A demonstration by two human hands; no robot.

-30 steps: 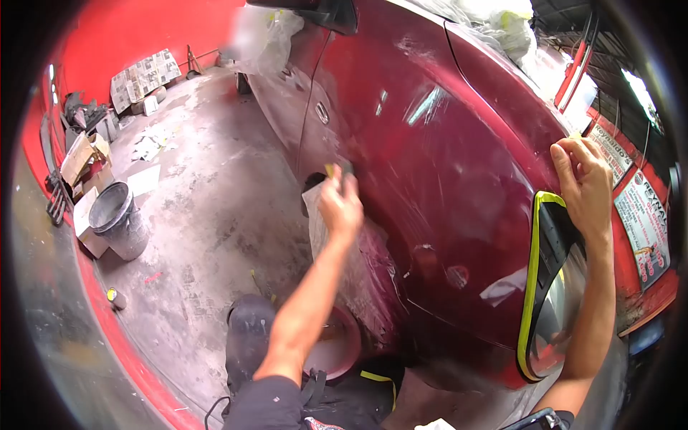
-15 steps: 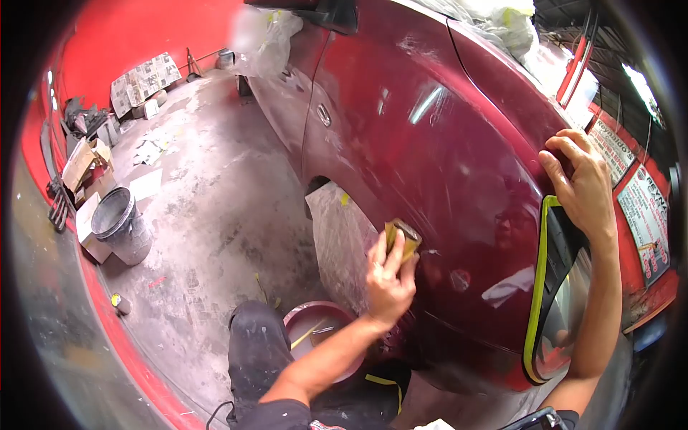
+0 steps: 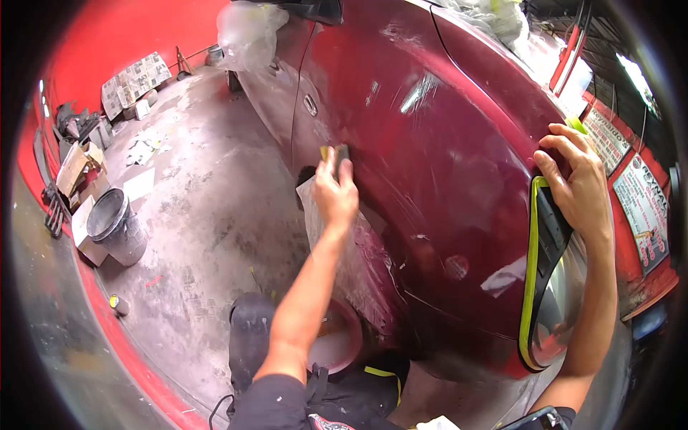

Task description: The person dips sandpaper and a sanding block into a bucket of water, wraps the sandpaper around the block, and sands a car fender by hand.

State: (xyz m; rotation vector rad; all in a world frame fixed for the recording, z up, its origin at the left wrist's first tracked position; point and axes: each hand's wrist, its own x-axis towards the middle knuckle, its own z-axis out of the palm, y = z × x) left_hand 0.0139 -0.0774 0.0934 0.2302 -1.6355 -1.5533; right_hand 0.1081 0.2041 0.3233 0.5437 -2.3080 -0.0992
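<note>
My left hand (image 3: 335, 199) is closed on a sanding block (image 3: 343, 153), dark grey with a yellowish edge of sandpaper. It presses the block to the dark red car fender (image 3: 444, 172), just above the wheel arch. Streaks and dull patches mark the paint there. My right hand (image 3: 579, 183) rests on the fender's upper front edge, fingers apart and bent, holding nothing. Below it, yellow-green masking tape (image 3: 532, 279) borders the headlight (image 3: 557, 308). A pale sheet (image 3: 315, 215) covers the wheel opening, partly behind my left forearm.
A reddish bucket (image 3: 342, 344) stands by my knees, under the fender. On the floor at left are a grey bucket (image 3: 122, 233), cardboard boxes (image 3: 75, 168) and a small can (image 3: 119, 305). Plastic sheeting (image 3: 247, 36) hangs at the car's mirror. Signs (image 3: 641, 208) hang at right.
My left hand has slid the sanding block up and to the left along the fender, from low near the wheel arch toward the door. My right hand stays on the front edge.
</note>
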